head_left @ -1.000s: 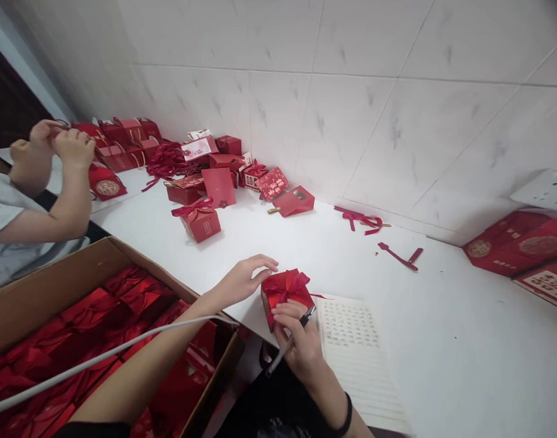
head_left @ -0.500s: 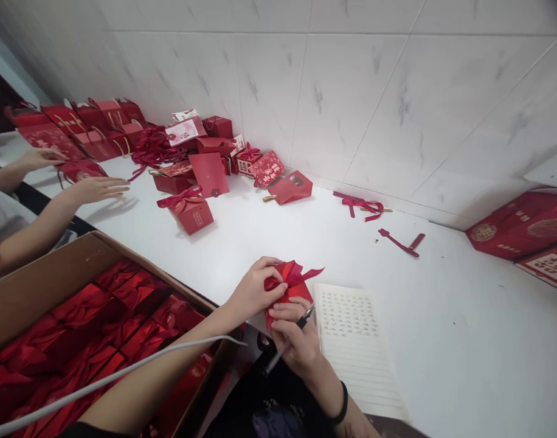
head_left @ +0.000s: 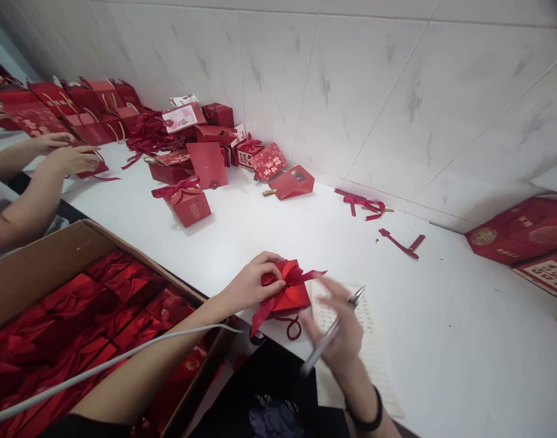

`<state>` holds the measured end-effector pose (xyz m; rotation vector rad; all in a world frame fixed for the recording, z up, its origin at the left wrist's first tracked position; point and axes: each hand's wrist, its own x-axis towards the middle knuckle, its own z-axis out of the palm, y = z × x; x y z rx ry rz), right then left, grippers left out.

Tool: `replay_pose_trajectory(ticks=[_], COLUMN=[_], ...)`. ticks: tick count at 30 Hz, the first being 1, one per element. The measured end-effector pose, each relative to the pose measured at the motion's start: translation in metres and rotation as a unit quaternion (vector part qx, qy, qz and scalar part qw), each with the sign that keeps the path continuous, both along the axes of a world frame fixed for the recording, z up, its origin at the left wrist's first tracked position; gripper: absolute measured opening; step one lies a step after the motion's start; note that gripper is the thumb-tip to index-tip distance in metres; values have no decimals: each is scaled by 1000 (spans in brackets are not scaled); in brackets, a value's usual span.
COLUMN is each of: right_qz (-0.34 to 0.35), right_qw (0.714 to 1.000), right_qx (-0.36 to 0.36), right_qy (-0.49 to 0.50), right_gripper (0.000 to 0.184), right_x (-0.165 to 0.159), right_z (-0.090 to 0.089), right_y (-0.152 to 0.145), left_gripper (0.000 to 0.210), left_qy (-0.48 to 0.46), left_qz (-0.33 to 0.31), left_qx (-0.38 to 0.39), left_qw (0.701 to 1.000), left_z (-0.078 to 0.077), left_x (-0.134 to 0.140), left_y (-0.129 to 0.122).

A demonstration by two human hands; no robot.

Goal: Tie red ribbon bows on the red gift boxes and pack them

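A small red gift box [head_left: 291, 300] with a ribbon bow [head_left: 293, 278] on top sits at the table's near edge. My left hand [head_left: 260, 281] is closed on it, thumb and fingers pinching the ribbon at the bow's left side. A ribbon tail hangs over the front, and a dark red cord loop [head_left: 294, 329] lies just before the box. To the right, apart from the box, my right hand [head_left: 340, 328] is smeared by motion and holds a pen [head_left: 333, 334]. Beneath that hand lies a lined notebook [head_left: 358, 365] with rows of handwriting, partly covered.
A cardboard carton [head_left: 36, 267] full of red boxes stands at left, a white cable [head_left: 123, 370] crossing it. Behind are a ribboned box [head_left: 191, 207], piled red boxes [head_left: 210, 164] and loose ribbons [head_left: 363, 204]. A co-worker's hands [head_left: 73, 159] work at far left; red packages [head_left: 525, 228] stand right.
My right hand has left the box and moved right over the notebook, still with the pen. My left hand stays at the bow. The co-worker's hands have moved closer together.
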<state>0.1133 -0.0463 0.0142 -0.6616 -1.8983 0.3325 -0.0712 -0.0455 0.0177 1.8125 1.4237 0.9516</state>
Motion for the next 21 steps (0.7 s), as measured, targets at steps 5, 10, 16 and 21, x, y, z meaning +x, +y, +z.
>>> replay_pose_trajectory(ticks=[5,10,16,21], right_qz=[-66,-30,-29,-22], right_qw=[955,908,874,878], right_qx=[-284,-418,-481,-478], right_qy=[-58,11,55,-18], right_gripper=[21,22,33,35], right_x=[11,9,16,36], right_z=[3,0,-5,-2], right_y=[32,25,10,7], left_gripper=[10,11,12,14], left_qy=[22,32,30,23], left_qz=[-27,-18,-19,-20], left_qx=[-25,-20,-28,-43], left_qw=[999,999,999,999], left_z=[4,4,2,5], left_x=[-3,0,1,-1], left_y=[1,1,2,3])
